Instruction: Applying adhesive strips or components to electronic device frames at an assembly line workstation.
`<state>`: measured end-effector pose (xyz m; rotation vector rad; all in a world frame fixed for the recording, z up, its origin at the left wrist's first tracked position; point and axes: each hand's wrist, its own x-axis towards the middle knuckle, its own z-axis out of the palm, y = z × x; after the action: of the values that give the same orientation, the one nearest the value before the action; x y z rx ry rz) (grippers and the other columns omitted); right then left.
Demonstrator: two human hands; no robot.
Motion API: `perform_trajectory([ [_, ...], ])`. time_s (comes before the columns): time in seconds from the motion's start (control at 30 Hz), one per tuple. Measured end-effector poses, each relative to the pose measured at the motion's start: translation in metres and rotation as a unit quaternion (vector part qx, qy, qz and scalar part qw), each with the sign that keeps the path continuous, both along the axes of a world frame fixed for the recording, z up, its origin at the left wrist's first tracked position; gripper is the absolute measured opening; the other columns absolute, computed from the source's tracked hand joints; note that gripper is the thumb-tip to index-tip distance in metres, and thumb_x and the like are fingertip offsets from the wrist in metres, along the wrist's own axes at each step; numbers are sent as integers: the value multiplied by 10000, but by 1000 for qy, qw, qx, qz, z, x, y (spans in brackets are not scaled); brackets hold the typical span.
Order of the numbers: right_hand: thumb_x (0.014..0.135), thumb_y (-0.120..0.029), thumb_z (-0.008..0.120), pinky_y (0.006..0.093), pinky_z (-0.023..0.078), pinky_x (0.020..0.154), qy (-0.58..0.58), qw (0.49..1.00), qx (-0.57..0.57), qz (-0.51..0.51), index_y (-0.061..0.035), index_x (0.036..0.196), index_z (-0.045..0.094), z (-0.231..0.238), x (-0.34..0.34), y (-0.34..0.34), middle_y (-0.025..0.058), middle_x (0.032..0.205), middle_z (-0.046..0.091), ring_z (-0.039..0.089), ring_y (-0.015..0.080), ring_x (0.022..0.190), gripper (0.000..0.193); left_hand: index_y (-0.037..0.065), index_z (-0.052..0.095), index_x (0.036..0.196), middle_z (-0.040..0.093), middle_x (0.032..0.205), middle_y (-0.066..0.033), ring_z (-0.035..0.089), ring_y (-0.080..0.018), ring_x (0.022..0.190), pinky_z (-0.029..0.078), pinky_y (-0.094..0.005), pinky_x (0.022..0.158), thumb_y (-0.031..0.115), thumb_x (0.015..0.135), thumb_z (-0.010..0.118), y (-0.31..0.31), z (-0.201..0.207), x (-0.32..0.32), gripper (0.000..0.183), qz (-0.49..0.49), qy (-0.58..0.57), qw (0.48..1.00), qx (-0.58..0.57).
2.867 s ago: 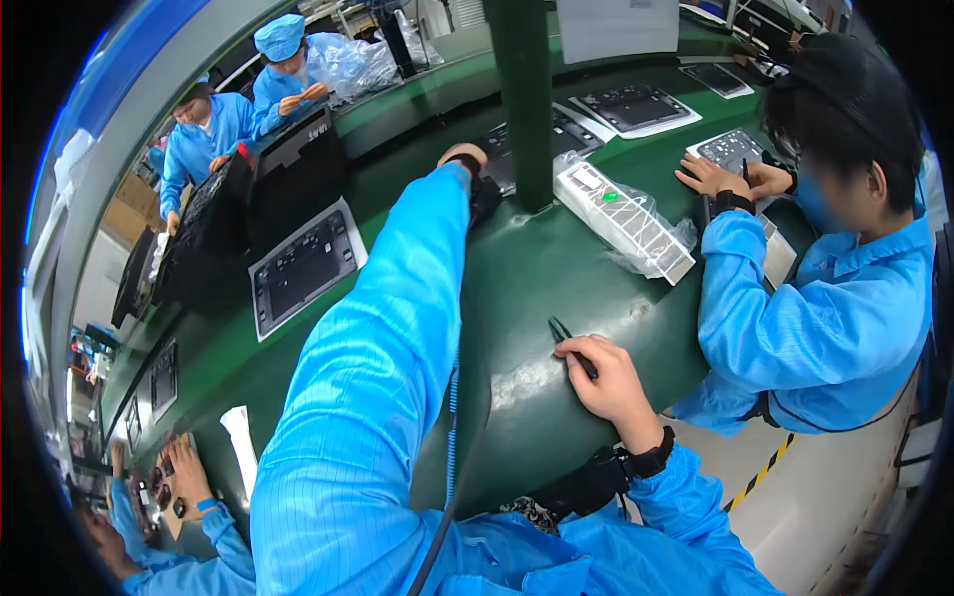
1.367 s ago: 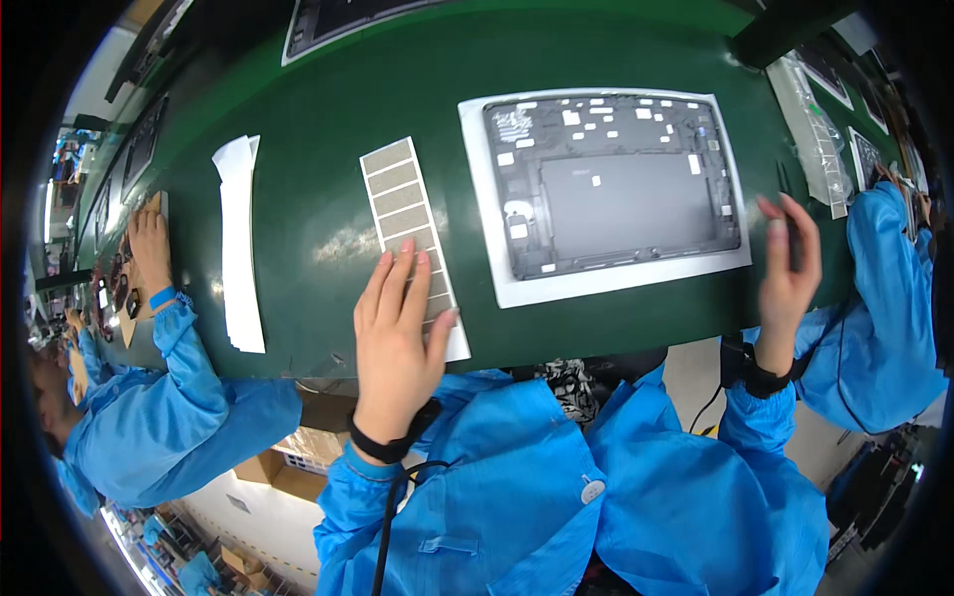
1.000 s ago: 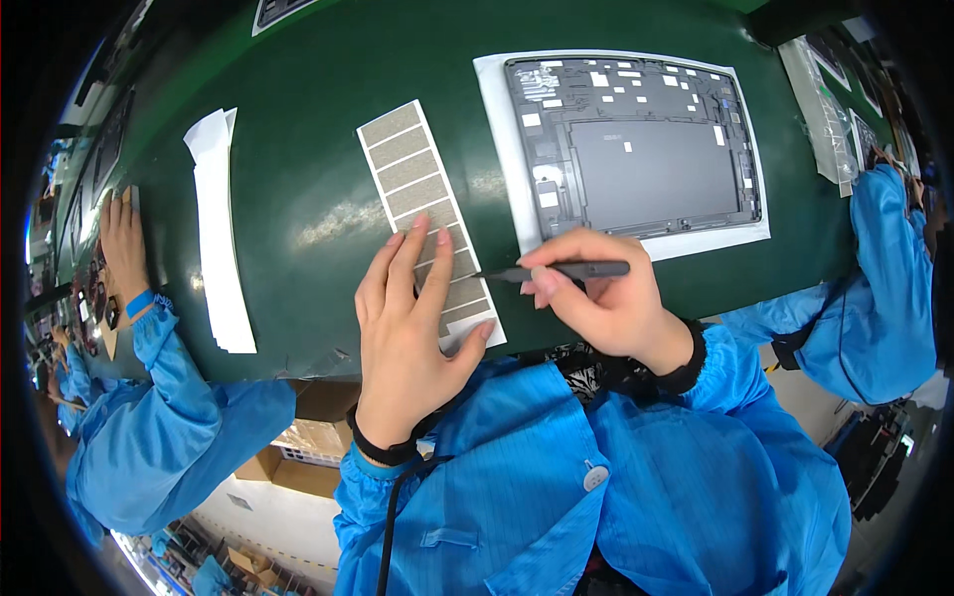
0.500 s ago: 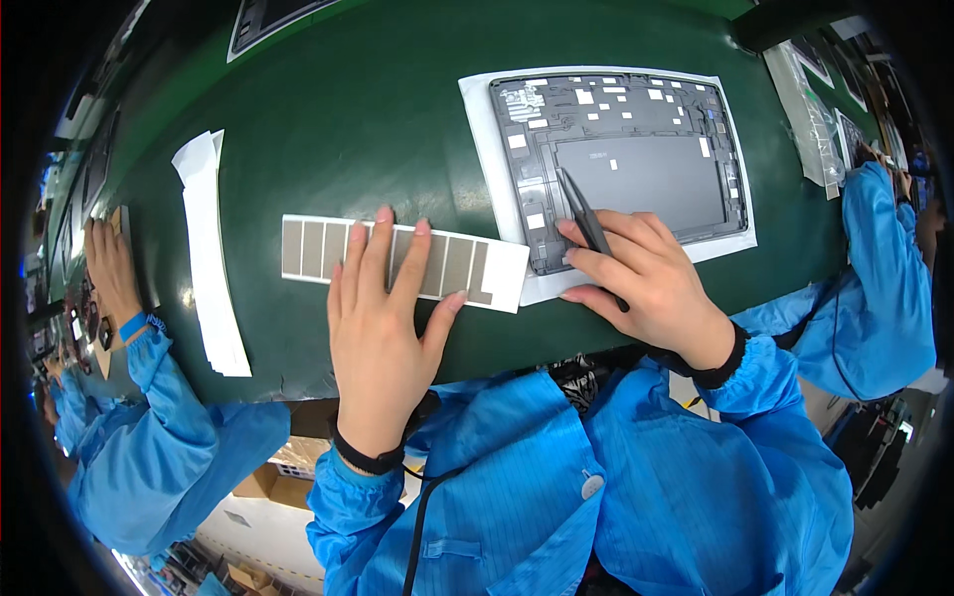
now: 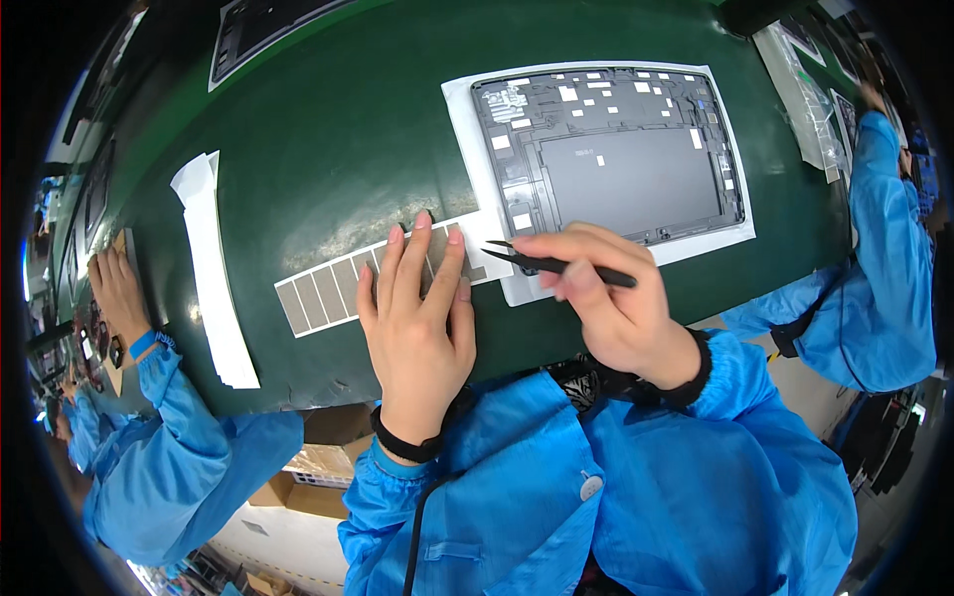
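My left hand [image 5: 421, 333] lies flat on a white strip sheet [image 5: 323, 295] that carries a row of grey-brown rectangular stickers, its fingers stretched out and slightly apart. A pair of black tweezers [image 5: 566, 264] is pinched in my right hand [image 5: 626, 308]. Their tips point left, over the bare white right end of the sheet. Just beyond my right hand, a dark tablet-like housing [image 5: 636, 179] with many small white patches rests on a white backing sheet [image 5: 463, 129]. The strip's right end reaches the backing sheet's left edge. My left palm and fingers hide part of the sticker row.
A stack of white paper strips [image 5: 214, 278] lies to the left on the green table [image 5: 328, 149]. Another dark housing [image 5: 268, 35] sits at the far left. Plastic-covered sheets [image 5: 800, 94] lie at the right. Co-workers in blue sleeves [image 5: 184, 382] work on both sides.
My right hand turned and swung the tweezers from over the housing left to the strip sheet's end. My left hand shifted right, and the sheet tilted, its right end rising.
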<state>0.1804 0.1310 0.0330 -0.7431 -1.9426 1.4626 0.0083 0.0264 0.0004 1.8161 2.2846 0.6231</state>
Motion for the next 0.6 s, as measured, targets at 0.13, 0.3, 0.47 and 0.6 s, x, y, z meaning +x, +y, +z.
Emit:
perform_trajectory([
  [0.13,956,-145,624,242,469,613,2,989,-116,-92,4,1011,692,-11,-12,-3,88,832,684,596,93,677,173,169,590,1352,452,1496,-79,384,-320,1403,209,-540,1154,105,921,565,1,4,-1,437,-28,26,999,0],
  [0.3,892,-48,656,197,398,482,-8,994,-12,-105,9,912,677,-17,-7,-5,33,713,661,542,39,543,64,177,590,1355,510,1457,-29,407,-276,1397,211,-550,1150,120,908,580,-1,0,-2,451,-55,13,998,-8],
  [0.47,867,-15,644,216,401,469,-29,994,43,-95,2,863,663,-16,-8,-6,38,688,636,541,48,532,26,184,592,1354,518,1451,-20,425,-268,1383,224,-539,1146,126,895,598,-1,0,-2,462,-55,23,998,-9],
  [0.6,868,-15,644,217,411,476,-34,993,51,-99,5,865,664,-18,-13,-7,42,689,635,544,56,533,28,188,597,1350,517,1453,-14,434,-264,1375,231,-535,1143,128,893,602,-1,0,-4,461,-60,28,998,-7],
])
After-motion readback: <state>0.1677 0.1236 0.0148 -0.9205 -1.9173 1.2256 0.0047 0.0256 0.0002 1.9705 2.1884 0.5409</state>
